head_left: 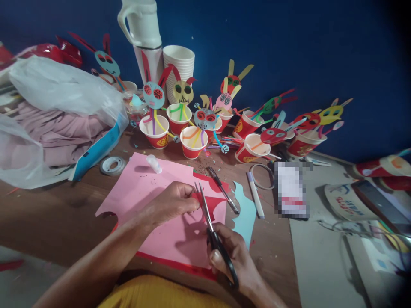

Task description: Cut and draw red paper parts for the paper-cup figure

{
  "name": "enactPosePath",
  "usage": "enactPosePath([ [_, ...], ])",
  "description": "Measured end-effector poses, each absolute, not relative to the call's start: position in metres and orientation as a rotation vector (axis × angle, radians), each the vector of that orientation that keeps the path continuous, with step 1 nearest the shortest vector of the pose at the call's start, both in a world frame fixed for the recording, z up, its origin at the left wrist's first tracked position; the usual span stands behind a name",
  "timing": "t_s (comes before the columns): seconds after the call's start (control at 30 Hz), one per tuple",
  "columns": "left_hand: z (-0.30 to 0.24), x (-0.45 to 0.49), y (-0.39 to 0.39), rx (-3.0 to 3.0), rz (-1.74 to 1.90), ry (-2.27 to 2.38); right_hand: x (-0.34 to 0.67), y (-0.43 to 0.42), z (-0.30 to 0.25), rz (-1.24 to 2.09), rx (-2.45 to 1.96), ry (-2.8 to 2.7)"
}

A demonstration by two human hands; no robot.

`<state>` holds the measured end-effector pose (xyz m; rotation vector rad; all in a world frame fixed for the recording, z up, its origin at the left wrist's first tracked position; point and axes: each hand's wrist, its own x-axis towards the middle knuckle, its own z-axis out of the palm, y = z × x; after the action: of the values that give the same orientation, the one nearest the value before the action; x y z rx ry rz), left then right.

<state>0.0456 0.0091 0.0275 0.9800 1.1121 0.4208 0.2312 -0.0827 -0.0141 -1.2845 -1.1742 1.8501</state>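
My left hand [173, 203] pinches a small piece of red paper [196, 197] over a pink sheet [154, 188] on the wooden table. My right hand [233, 256] is closed round the black handles of a pair of scissors [208, 222]. Their open blades reach up to the red piece beside my left fingertips. More red paper [216, 205] lies under the blades, and a light blue cut-out [245, 216] lies just to the right.
Several red paper cups with monster faces on straws [192, 141] stand behind the pink sheet. A second pair of scissors [223, 190], a white marker [256, 194], a tape roll [112, 164], a plastic bag [51, 111], stacked white cups [180, 64] and a white flask [143, 34] surround them.
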Motion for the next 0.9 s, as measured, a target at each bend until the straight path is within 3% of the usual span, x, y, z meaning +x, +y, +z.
enactPosePath([
  [0.9, 0.0240, 0.0491, 0.0067, 0.980, 0.460, 1.121, 0.2315, -0.0826, -0.0173, 1.781, -1.296, -1.104],
])
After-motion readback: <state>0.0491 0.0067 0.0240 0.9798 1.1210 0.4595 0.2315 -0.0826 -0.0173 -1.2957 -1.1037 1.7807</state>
